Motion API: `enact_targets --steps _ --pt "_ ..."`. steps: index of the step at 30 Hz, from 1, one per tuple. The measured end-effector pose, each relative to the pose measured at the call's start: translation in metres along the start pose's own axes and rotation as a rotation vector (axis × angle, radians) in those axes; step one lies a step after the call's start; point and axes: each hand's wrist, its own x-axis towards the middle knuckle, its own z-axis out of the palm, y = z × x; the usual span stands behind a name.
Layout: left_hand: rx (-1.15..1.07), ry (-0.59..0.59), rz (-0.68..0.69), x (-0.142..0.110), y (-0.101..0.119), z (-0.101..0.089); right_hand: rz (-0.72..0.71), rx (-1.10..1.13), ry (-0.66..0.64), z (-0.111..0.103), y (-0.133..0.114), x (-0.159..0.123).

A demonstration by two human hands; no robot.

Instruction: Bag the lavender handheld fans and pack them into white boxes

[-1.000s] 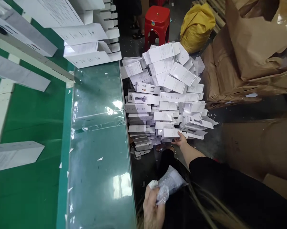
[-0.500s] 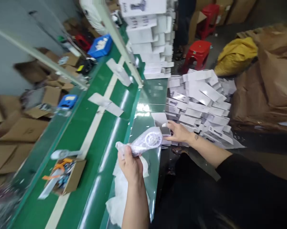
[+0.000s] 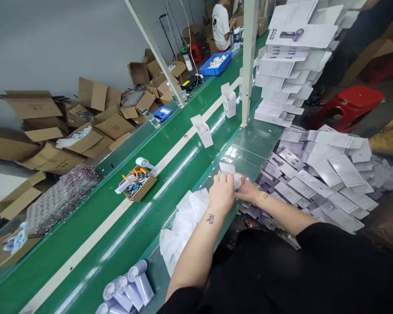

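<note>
- The left hand (image 3: 222,191) has its fingers curled round what looks like a clear-wrapped item (image 3: 237,181); only a crumpled bit shows, just right of these fingers.
- The right hand (image 3: 247,190) meets it from the other side, fingers bent and seemingly clasping a white carton (image 3: 227,168), though the contact itself is covered.
- The carton is over the worktop (image 3: 255,139), its open flap upright just beyond the left fingers; neither hand is plainly nearer, and its long axis is hidden behind them.
- The wrapped item looks translucent, crinkled and slightly shiny; the flap is plain, matt white.
- White wrapping sheets (image 3: 183,226) lie left of the left fingers, alongside the forearm; farther back towards the body rest lilac handheld fans (image 3: 144,290).
- Well left of the fingers, a small cardboard box (image 3: 146,188) of parts sits on the green conveyor belt (image 3: 140,235).
- Right of the right fingers, a carton heap (image 3: 314,183) spreads below worktop height.
</note>
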Motion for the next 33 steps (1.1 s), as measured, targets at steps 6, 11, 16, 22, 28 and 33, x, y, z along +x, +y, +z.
enact_targets --steps 6,11,16,22,28,33 --pt "-0.042 -0.096 -0.090 0.010 0.022 0.001 -0.150 -0.068 -0.136 -0.016 0.002 0.005" --pt "-0.100 -0.047 -0.047 -0.011 0.025 0.039 -0.211 -0.162 -0.283 -0.027 -0.006 0.025" --pt "-0.198 -0.051 -0.185 -0.008 0.017 0.037 -0.320 -0.281 -0.433 -0.034 -0.011 0.046" --pt "-0.482 0.316 -0.397 -0.066 0.001 0.012 -0.376 -0.320 -0.432 0.005 -0.053 0.136" --pt "-0.591 0.328 -1.407 -0.227 -0.100 0.068 -0.420 -0.305 -0.506 0.113 -0.067 0.240" --pt "-0.268 0.020 -1.820 -0.338 -0.167 0.083 -0.374 -0.333 -0.493 0.151 -0.050 0.269"
